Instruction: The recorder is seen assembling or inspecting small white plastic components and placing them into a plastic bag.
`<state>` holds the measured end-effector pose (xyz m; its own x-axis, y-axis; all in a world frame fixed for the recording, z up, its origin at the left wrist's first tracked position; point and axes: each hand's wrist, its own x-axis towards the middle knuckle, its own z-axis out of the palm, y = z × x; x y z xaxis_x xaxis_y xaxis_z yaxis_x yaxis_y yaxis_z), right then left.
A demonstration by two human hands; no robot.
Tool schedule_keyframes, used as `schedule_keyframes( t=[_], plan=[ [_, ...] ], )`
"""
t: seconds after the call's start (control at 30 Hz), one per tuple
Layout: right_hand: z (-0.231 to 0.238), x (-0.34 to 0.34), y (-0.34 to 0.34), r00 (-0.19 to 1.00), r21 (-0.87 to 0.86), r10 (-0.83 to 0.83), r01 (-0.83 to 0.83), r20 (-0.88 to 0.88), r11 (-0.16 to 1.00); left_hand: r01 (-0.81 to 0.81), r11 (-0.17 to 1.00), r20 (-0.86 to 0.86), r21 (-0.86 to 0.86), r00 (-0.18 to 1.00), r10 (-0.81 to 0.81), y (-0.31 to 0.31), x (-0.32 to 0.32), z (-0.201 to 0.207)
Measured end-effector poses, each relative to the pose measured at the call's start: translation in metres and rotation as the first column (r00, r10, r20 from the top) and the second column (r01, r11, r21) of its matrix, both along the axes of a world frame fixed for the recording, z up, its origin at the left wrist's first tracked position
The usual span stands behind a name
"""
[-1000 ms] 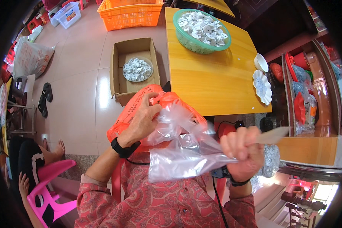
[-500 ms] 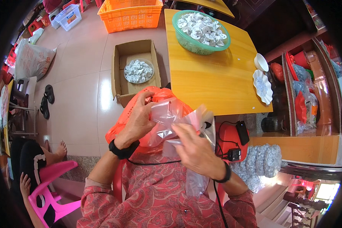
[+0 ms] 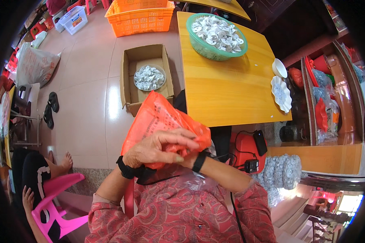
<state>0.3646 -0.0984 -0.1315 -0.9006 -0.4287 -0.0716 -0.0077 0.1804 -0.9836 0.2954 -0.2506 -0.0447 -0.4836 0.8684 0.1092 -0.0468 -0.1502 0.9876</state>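
An orange-red plastic bag (image 3: 160, 115) with dark printing rests over my lap. My left hand (image 3: 156, 149) is closed on its bunched edge, thumb and fingers curled round the opening. Close beside it, my right hand (image 3: 188, 160) reaches in under the left fingers at the bag's mouth. Its fingers are hidden by the left hand and the bag, so their pose does not show. A crumpled clear plastic bag (image 3: 196, 182) lies on my lap below the right wrist. Both wrists wear black bands.
Ahead stands a cardboard box (image 3: 126, 77) holding a bowl of small white parts (image 3: 150, 77). On the yellow table (image 3: 231, 97) are a green basket (image 3: 202, 50) of white parts, a white bowl (image 3: 279, 68) and a scalloped dish (image 3: 287, 103). A pink chair (image 3: 63, 182) and seated person are left.
The clear bags between my hands have dropped to my lap. My right hand has moved down and left to the orange bag's mouth; my left hand now grips its edge. The bag stands more upright.
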Motion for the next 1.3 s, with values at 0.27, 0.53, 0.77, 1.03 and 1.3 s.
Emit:
schedule_keyframes(
  t=[0.27, 0.53, 0.77, 1.03, 1.3],
  plan=[
    [-0.001, -0.037, -0.027, 0.807, 0.563, 0.309, 0.035, -0.503, 0.826, -0.462, 0.886, 0.133, -0.048, 0.876, 0.464, -0.026, -0.015, -0.003],
    [0.068, -0.034, 0.012, 0.773, 0.331, 0.119, 0.123, -0.623, 0.936, -0.722, 0.596, 0.127, -0.350, 0.594, 0.794, -0.089, -0.043, -0.062],
    [0.086, -0.027, 0.045, 0.866, 0.193, -0.144, 0.263, -0.478, 0.945, -0.584, 0.491, 0.100, -0.646, 0.573, 0.813, -0.120, -0.052, -0.132],
    [0.134, -0.014, 0.073, 0.840, -0.225, -0.542, 0.525, -0.015, 0.821, -0.716, 0.210, -0.482, -0.665, 0.627, 0.613, -0.121, -0.059, -0.147],
    [0.164, -0.024, 0.109, 0.664, -0.503, -0.746, 0.661, 0.049, 0.556, -0.335, 0.918, -0.021, -0.215, 0.941, 0.338, -0.001, -0.027, 0.005]
  ],
)
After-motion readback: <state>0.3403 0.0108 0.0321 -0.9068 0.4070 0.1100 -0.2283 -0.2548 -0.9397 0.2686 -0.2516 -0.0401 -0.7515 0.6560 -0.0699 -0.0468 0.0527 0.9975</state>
